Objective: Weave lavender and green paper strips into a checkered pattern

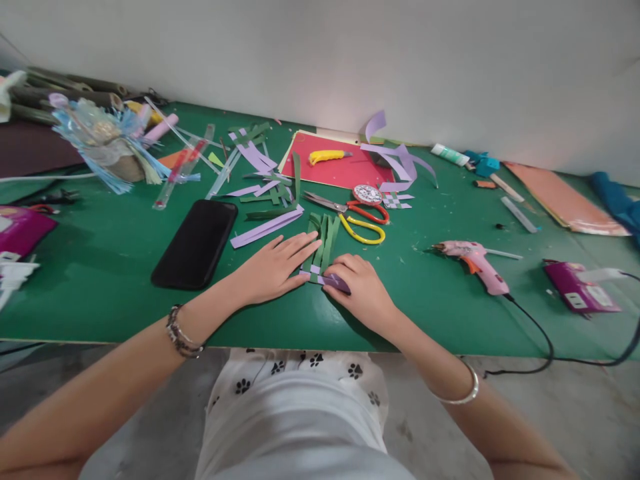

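Shirt (300, 427); left hand (267, 270) flat on weave (315, 269), right hand (364, 291) gripping purple strip (338, 283).

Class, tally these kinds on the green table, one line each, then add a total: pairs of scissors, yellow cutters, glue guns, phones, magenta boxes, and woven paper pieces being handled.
Scissors: 1
Yellow cutter: 1
Glue gun: 1
Phone: 1
Magenta boxes: 2
Woven piece being handled: 1
Total: 7
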`<state>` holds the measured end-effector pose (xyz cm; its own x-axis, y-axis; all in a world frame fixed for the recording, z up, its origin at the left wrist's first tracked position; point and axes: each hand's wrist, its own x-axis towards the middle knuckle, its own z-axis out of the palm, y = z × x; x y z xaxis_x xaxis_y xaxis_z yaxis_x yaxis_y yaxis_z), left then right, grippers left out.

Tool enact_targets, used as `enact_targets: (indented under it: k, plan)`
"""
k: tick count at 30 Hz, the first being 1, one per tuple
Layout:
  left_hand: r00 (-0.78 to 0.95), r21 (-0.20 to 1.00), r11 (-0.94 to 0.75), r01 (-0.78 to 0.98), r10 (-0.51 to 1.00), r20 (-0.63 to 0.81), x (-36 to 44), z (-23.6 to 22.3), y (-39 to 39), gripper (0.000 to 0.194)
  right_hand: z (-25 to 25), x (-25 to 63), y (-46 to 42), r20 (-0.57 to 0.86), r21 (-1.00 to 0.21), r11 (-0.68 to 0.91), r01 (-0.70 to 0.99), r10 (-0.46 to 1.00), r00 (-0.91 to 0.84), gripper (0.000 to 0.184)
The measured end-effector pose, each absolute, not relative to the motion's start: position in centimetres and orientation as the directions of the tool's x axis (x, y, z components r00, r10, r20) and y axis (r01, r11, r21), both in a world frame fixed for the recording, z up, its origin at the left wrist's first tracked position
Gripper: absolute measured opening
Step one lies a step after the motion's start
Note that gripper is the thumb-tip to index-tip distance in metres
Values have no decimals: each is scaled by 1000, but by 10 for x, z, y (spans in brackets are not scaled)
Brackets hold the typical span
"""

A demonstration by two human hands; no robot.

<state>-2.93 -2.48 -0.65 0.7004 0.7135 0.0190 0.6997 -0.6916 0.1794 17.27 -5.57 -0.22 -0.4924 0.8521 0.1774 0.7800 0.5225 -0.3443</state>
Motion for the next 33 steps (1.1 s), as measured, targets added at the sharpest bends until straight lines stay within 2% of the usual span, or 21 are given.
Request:
enact_targets:
  k: [5,14,16,18,20,22,26,28,33]
  plan:
    - [701,166,-685,710,710,-70,-28,-9,-24,50,-2,173,-55,164,-351,538,766,841,-515,3]
    - [676,153,-661,735,731,-89,-26,-6,-25,55,13,178,-54,48,-335,593,732,787,-615,8]
    - [684,154,-668,728,723,-93,-27,-7,-25,54,21,180,-46,40,-384,603,699,768,-640,13]
    - [687,156,-671,725,722,-86,-27,-8,-24,54,27,180,-34,104,-406,613,677,768,-632,25]
    - [689,152,-674,723,721,-75,-28,-10,-24,53,28,179,-18,174,-355,660,662,742,-647,40]
    - [691,145,-678,720,719,-69,-28,-10,-24,51,24,175,-2,164,-267,703,660,708,-687,43]
    - [689,144,-677,722,721,-66,-28,-7,-25,48,15,168,23,125,-89,667,739,744,-656,30]
    - [690,143,-677,722,720,-75,-27,-5,-25,48,16,168,31,117,-47,675,736,735,-667,19]
    - [691,153,-677,720,720,-61,-26,-4,-25,46,27,174,45,72,-111,712,693,701,-709,6]
